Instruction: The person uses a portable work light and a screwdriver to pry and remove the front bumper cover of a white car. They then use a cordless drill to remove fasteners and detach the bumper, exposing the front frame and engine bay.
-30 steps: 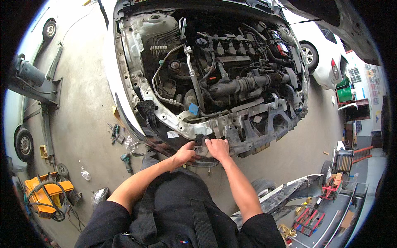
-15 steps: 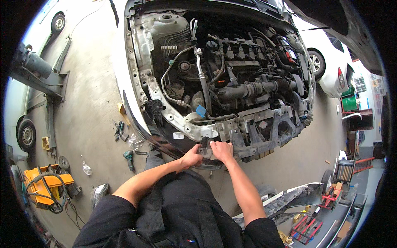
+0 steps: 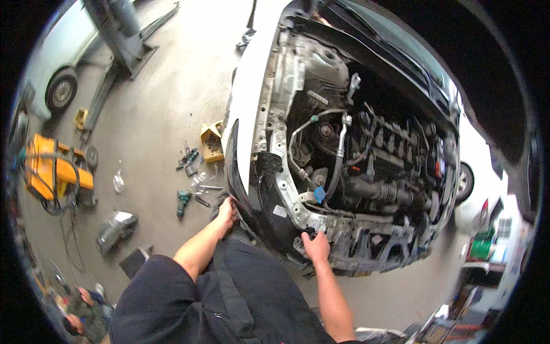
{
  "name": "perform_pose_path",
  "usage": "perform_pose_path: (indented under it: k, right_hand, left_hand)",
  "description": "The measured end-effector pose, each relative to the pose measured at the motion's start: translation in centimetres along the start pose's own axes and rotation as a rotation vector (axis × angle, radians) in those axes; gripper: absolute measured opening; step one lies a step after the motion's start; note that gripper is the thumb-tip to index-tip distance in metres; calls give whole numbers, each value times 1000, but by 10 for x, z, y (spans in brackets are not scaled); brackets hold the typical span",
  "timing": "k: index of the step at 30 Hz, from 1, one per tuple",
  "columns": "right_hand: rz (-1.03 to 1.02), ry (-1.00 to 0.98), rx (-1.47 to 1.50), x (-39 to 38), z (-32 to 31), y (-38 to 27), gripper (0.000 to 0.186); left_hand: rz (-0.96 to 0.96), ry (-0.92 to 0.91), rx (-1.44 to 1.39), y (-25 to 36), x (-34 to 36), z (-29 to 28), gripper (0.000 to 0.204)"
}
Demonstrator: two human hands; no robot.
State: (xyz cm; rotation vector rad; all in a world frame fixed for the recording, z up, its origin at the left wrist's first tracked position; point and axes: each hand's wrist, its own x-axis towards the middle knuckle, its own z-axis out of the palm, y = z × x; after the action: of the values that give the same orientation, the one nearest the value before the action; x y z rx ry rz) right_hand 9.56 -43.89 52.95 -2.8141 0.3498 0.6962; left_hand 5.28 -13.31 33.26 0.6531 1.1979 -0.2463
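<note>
White car (image 3: 252, 86), bumper off, engine bay open | left hand (image 3: 227, 212) grip curled on black wheel-arch liner (image 3: 240, 189) at front corner | right hand (image 3: 315, 247) grip closed around bare front crossmember (image 3: 344, 226) | tools (image 3: 192, 172) on floor beside.

Both bare forearms reach forward; the left grip (image 3: 227, 211) is curled closed, the right grip (image 3: 316, 247) clenched, well apart.

Left hand (image 3: 227, 211) fingertips tucked behind the dark bumper edge (image 3: 240, 195), grip unreadable. Right hand (image 3: 316, 246) covers whatever it holds at the front crossmember (image 3: 344, 226). Small tools on floor (image 3: 193, 172) too small to identify. Yellow machine (image 3: 54, 172) blurred at the rim.
</note>
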Motion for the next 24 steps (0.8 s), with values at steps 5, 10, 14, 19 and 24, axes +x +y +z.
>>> perform_pose_path:
  k: [5, 10, 14, 19, 24]
  right_hand:
    - [1, -43, -163, 4, 7, -18, 78]
    - [5, -160, -217, 14, -5, -7, 84]
    - [-111, -134, -237, 27, 6, -12, 81]
    - [-48, -144, -380, 37, 9, 2, 82]
    - [-49, -100, -347, 39, 10, 12, 83]
  left_hand:
    - [225, 148, -59, -45, 90, -11, 43]
    - [130, 152, 30, -32, 65, 18, 51]
    - [173, 100, -422, -69, 137, 4, 55]
    - [111, 53, -213, -67, 115, 15, 79]
    - [108, 117, -35, -34, 60, 26, 90]
